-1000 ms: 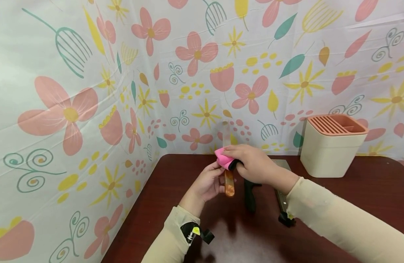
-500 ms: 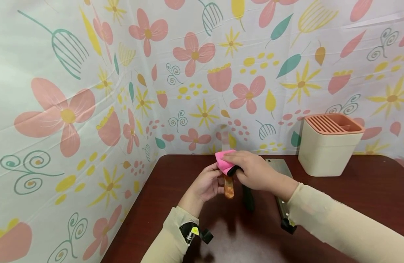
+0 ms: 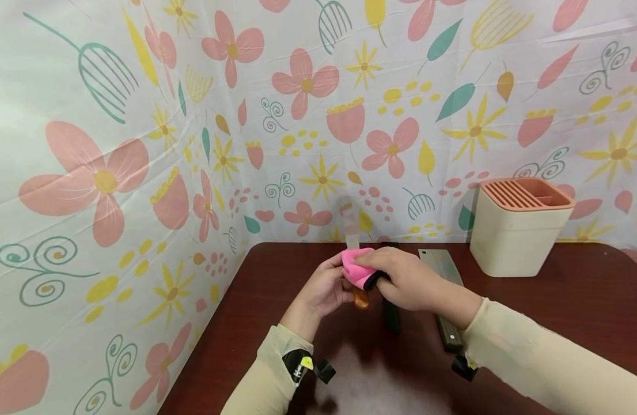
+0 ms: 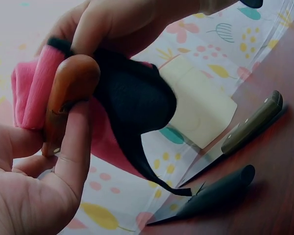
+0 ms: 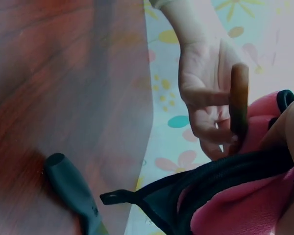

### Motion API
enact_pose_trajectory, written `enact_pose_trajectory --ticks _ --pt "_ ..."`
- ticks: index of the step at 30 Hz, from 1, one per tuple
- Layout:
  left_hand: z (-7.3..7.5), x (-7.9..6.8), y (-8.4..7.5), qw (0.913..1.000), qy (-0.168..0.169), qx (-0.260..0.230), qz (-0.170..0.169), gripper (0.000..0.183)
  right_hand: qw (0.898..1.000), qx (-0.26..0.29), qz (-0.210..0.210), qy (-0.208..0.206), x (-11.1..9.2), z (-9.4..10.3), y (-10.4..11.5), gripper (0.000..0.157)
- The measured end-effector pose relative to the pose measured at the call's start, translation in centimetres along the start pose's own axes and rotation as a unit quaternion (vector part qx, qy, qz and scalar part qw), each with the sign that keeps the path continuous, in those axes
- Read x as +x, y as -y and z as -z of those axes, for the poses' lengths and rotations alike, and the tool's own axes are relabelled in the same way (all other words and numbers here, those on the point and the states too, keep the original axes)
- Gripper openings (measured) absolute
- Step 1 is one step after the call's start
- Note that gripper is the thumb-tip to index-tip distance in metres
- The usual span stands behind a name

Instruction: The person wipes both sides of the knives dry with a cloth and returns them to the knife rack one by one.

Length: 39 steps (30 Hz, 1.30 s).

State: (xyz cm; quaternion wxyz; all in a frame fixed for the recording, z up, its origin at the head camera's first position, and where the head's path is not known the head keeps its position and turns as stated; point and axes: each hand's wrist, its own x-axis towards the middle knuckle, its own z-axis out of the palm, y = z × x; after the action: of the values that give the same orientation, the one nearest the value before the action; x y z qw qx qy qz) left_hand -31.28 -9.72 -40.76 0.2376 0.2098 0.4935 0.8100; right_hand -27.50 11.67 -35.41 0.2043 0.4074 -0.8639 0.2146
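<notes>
My left hand grips a knife by its glossy orange-brown handle, fingers and thumb round it in the left wrist view. The knife's shiny blade points up and away toward the wall. My right hand holds a pink cloth with black trim, bunched about the knife just above the left hand. The cloth hides the knife's middle and part of the handle. In the right wrist view a black loop hangs off the cloth's edge.
A cleaver with a dark riveted handle lies right of the hands. Between it and the hands lies a knife with a black handle. A cream holder with a slotted orange top stands at the back right, near the floral wall covering.
My right hand and the cloth have moved down along the knife toward the handle, covering more of it. The left hand has kept its grip almost in place.
</notes>
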Motion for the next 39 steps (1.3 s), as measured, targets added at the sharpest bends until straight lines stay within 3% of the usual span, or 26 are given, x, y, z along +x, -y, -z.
enact_pose_trajectory --ticks 5,13,18,23,28,39 --pt "0.1 0.1 -0.1 0.9998 -0.019 -0.005 -0.007 0.037 1.0 0.007 0.024 0.005 -0.6 0.2 0.7 0.054" --pt "-0.2 -0.2 -0.3 0.9986 -0.051 0.008 -0.003 0.046 0.998 0.01 0.055 0.02 -1.4 0.8 1.6 0.049" --pt "-0.1 -0.4 -0.3 0.9987 -0.052 0.0 -0.005 0.046 0.996 0.014 0.076 0.043 -1.7 1.3 2.0 0.049" --pt "-0.1 -0.4 -0.2 0.9972 -0.074 0.004 0.003 0.046 0.994 0.017 0.077 0.076 -2.1 1.9 2.5 0.05" --pt "-0.1 -0.3 0.0 0.9954 -0.094 0.013 0.006 0.045 0.992 0.02 0.09 0.084 -2.3 2.1 3.1 0.049" --pt "-0.4 -0.2 -0.3 0.9966 -0.078 0.021 0.014 0.051 0.989 0.063 0.1 0.09 -3.3 4.6 4.1 0.057"
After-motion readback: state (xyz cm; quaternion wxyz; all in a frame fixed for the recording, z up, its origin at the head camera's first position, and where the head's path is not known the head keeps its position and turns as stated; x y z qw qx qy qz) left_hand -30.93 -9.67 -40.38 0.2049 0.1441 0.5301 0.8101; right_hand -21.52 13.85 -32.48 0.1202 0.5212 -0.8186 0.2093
